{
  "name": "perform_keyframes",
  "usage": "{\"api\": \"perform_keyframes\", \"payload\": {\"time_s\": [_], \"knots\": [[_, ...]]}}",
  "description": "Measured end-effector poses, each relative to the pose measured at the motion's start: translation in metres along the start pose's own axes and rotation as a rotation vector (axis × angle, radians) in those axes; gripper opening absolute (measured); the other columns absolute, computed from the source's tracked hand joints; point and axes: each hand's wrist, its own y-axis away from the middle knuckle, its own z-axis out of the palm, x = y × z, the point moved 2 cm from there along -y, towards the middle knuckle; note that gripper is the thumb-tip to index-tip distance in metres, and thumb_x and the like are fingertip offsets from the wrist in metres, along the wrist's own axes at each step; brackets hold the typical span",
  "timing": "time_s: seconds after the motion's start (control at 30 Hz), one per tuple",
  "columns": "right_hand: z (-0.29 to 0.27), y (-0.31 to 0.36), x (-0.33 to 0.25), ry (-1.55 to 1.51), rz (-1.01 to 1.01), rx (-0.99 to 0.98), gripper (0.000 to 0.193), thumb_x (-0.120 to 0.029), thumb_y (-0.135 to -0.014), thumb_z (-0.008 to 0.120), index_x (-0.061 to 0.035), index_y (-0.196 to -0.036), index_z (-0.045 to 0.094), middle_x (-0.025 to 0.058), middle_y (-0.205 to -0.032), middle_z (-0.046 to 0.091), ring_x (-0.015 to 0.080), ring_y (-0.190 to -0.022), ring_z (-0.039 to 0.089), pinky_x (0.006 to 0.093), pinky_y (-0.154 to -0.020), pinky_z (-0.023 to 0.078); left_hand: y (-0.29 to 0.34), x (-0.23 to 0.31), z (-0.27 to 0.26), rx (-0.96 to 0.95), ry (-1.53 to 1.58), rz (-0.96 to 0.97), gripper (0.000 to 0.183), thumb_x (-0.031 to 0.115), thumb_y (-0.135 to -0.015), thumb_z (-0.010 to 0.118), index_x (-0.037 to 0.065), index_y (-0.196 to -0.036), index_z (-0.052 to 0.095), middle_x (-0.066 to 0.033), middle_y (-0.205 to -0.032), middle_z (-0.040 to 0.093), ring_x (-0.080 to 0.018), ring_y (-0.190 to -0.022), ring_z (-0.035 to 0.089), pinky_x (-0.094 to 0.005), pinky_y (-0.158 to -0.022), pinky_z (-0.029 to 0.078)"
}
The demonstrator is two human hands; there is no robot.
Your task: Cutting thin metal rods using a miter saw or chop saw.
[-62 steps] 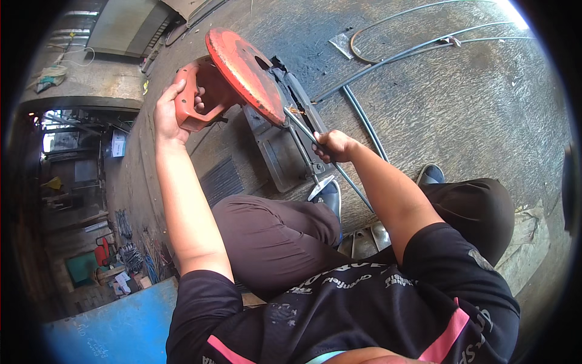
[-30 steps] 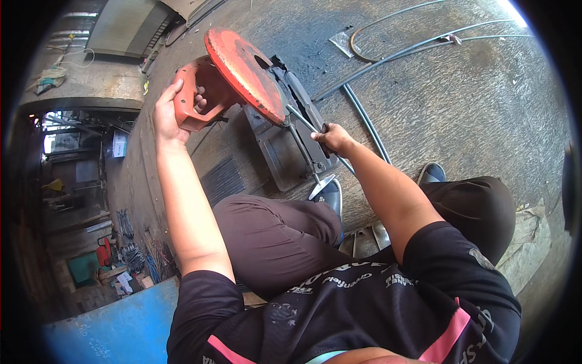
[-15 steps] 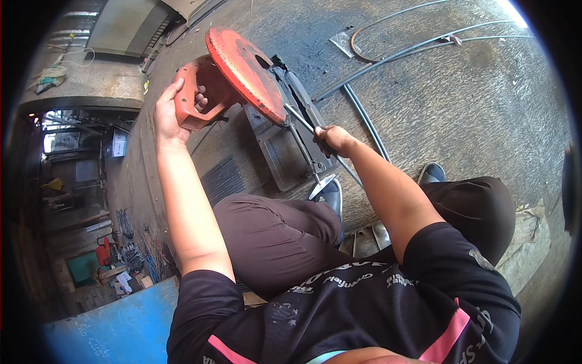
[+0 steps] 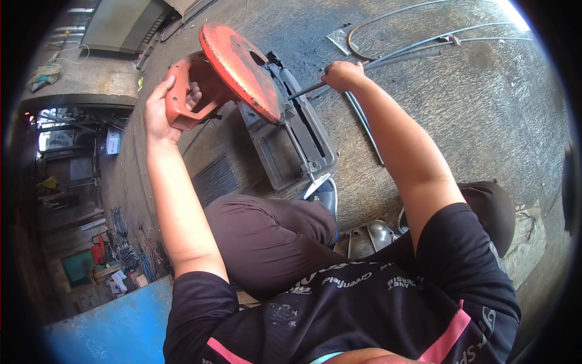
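Note:
My left hand [image 4: 159,118] is closed around the orange D-shaped handle [image 4: 177,100] of a chop saw. The saw's round, worn orange guard [image 4: 239,70] is tilted above its grey metal base [image 4: 273,159]. My right hand [image 4: 344,76] is wrapped around a thin dark metal rod [image 4: 308,91] on the saw's right side. One end of the rod reaches in by the guard's lower edge, over the base; the other sticks out beyond my hand to the right. A clamp screw [image 4: 297,145] with a pale handle lies along the base, close to my shoe.
Long bent metal rods [image 4: 418,45] lie on the grey floor at the far right, with a shorter pair [image 4: 365,128] nearer. Dark dust [image 4: 309,39] covers the floor behind the saw. Dark rods [image 4: 215,182] lie left of the base. A blue panel [image 4: 115,324] stands at lower left.
My right hand has moved away from me, and the rod it holds now runs across toward the saw instead of slanting toward my legs. My left hand stays on the handle.

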Motion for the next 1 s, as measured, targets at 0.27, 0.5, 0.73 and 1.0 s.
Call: {"api": "perform_keyframes", "payload": {"time_s": [0.27,0.5,0.73,1.0], "knots": [[-0.007,-0.002,-0.002,0.021,-0.106,0.086,0.031,-0.037,-0.09,0.053,-0.0182,-0.11,0.068,0.0079,-0.116,0.065,0.0276,-0.113,0.058,0.0556,-0.103,0.03,-0.002,0.005,0.0,-0.042,-0.102,0.028,0.042,0.019,-0.092,0.053,-0.007,-0.124,0.048,-0.018,-0.106,0.06,-0.0229,-0.087,0.062,-0.0328,-0.079,0.054],[-0.001,-0.007,-0.015,0.062,-0.164,0.027,0.032,-0.037,-0.09,0.053,-0.0174,-0.111,0.068,0.0082,-0.116,0.065,0.0281,-0.113,0.058,0.0576,-0.103,0.029,0.002,0.001,0.004,-0.016,0.01,0.052,0.041,0.018,-0.092,0.052,-0.007,-0.124,0.047,-0.0179,-0.111,0.059,-0.0248,-0.095,0.061,-0.0363,-0.088,0.052],[0.005,-0.009,-0.019,0.125,-0.195,0.003,0.033,-0.038,-0.09,0.052,-0.0171,-0.11,0.068,0.0073,-0.114,0.066,0.0272,-0.112,0.059,0.0567,-0.102,0.03,0.002,0.001,0.005,-0.001,0.02,0.064,0.042,0.018,-0.092,0.051,-0.007,-0.125,0.046,-0.0184,-0.115,0.058,-0.0263,-0.097,0.06,-0.0373,-0.09,0.051],[0.009,-0.012,-0.015,0.091,-0.194,-0.034,0.033,-0.038,-0.091,0.051,-0.0169,-0.109,0.068,0.0073,-0.113,0.066,0.0267,-0.112,0.059,0.0573,-0.101,0.03,0.003,0.001,0.007,-0.002,0.008,0.058,0.04,0.018,-0.091,0.053,-0.006,-0.122,0.047,-0.0182,-0.111,0.057,-0.0254,-0.094,0.06,-0.0374,-0.087,0.052]]}}
